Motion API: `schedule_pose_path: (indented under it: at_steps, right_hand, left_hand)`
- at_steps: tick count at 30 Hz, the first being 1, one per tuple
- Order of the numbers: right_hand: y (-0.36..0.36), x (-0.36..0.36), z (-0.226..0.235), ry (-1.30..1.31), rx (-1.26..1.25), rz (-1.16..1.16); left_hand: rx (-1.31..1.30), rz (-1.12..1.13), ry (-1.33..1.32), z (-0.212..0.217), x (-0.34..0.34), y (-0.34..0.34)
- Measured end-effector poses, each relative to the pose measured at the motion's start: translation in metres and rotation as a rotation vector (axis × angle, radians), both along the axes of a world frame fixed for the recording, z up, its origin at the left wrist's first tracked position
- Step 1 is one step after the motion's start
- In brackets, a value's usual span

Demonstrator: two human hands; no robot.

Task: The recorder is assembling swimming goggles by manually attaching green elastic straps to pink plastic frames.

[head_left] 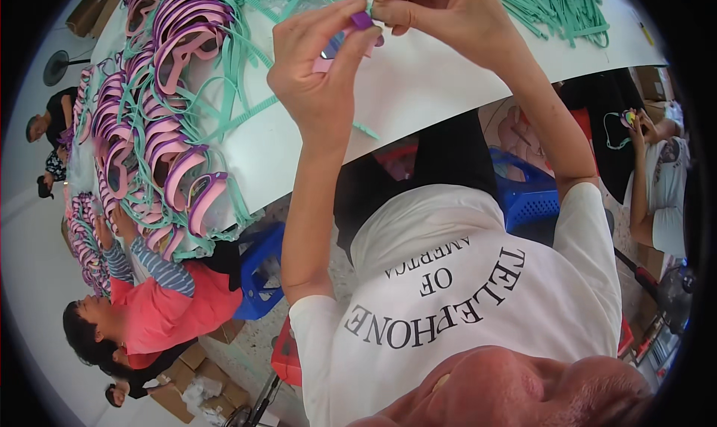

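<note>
Near the table's front edge, my left hand [317, 63] is closed around a pair of pink and purple swim goggles [323, 64]. Most of the goggles is hidden by my fingers. A purple side piece [361, 19] sticks out between its thumb and forefinger. My right hand [441, 16] meets it there, thumb and fingers pinched at the purple piece. A bit of teal shows at that pinch, likely strap, but what exactly the right fingers hold is mostly covered. A teal strap end [366, 131] shows on the table below my left hand.
Rows of pink and purple goggles [175, 54] with teal straps cover the white table's [314, 158] left side. Loose teal straps [560, 13] lie at the far right. A co-worker in a red top [183, 307] sits at left; another person [665, 181] handles goggles at right. Blue stools [261, 270] stand nearby.
</note>
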State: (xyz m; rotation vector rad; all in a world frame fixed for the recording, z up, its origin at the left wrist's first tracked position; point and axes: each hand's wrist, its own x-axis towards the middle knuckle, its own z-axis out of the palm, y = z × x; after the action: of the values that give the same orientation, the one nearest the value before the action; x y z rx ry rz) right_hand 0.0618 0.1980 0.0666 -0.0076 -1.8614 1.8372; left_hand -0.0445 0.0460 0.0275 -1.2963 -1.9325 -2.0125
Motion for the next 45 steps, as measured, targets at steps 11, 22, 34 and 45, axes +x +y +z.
schedule_pose_path:
  at_steps: [11,22,34,45]
  right_hand:
    - [0.009,0.006,-0.004,-0.298,-0.129,0.074]
    - [-0.004,0.007,-0.027,0.133,0.274,-0.134]
    - [0.001,0.001,-0.013,-0.114,-0.12,0.008]
    - [0.003,0.003,-0.041,0.02,-0.078,-0.021]
  left_hand:
    - [0.054,0.03,0.251,0.004,0.003,0.002]
    - [0.092,-0.134,-0.05,0.003,0.008,-0.003]
    - [0.068,-0.217,-0.377,0.001,0.009,-0.011]
    - [-0.013,-0.021,0.136,0.001,0.013,-0.003]
